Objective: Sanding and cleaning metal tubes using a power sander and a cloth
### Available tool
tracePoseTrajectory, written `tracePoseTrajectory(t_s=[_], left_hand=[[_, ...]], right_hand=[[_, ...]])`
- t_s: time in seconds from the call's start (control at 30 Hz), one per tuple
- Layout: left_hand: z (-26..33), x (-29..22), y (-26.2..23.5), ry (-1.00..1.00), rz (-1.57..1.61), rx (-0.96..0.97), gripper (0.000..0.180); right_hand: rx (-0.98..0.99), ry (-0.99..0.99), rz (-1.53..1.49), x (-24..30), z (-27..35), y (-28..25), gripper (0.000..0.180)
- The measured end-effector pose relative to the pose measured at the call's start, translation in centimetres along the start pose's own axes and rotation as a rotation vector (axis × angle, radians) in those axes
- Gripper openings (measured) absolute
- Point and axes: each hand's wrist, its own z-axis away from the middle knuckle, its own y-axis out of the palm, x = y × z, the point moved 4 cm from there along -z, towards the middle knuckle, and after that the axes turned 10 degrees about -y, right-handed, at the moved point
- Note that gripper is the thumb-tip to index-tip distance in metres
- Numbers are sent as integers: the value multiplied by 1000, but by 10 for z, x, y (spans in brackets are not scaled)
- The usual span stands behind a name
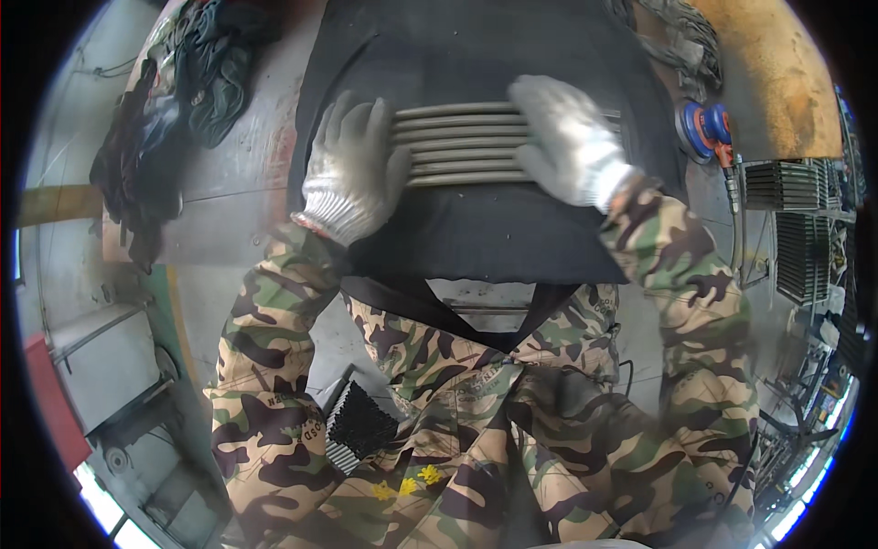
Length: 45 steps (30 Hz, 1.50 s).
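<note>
Starting nearest the body, a block of dark ribbed metal pieces point(358, 423) sits low by the person's left side, half lost against the camouflage jacket, where a careless elbow or knee could catch it.

Further out, both gloved hands lie flat on a row of grey metal rods point(462, 145) set side by side on a black mat point(494, 233) that covers the tabletop point(229, 210). The left hand point(352, 169) covers the rods' left ends, its fingers point(352, 114) spread wide and pressing down rather than closed round anything. The right hand point(567, 137) rests over their right ends, fingers loosely together, also gripping nothing.

The rods are round and only pressed, not clamped, so I judge the main risk to be rolling: uneven pressure from one palm could fan them apart or send the outer ones off the mat. Knit gloves could also snag or pinch between neighbouring rods.

Beyond the right hand, a blue and orange sander point(704, 130) with its hose lies near the mat's edge; a rod sliding that way might strike it. A heap of dark rags point(197, 69) lies far left, well apart.
</note>
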Motion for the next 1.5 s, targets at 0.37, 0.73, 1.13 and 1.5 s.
tracePoseTrajectory(t_s=[0.37, 0.73, 1.13, 1.5], left_hand=[[-10, 9, 25, 57, -53, -127, 67], [7, 5, 18, 9, -46, -47, 68], [23, 18, 35, 73, 10, 68, 72], [17, 8, 30, 14, -27, 157, 71]], right_hand=[[31, -18, -13, 95, -65, 47, 79], [38, 97, 211, -31, 45, -14, 70], [152, 46, -153, 77, -87, 78, 73], [73, 104, -11, -30, 28, 12, 60]])
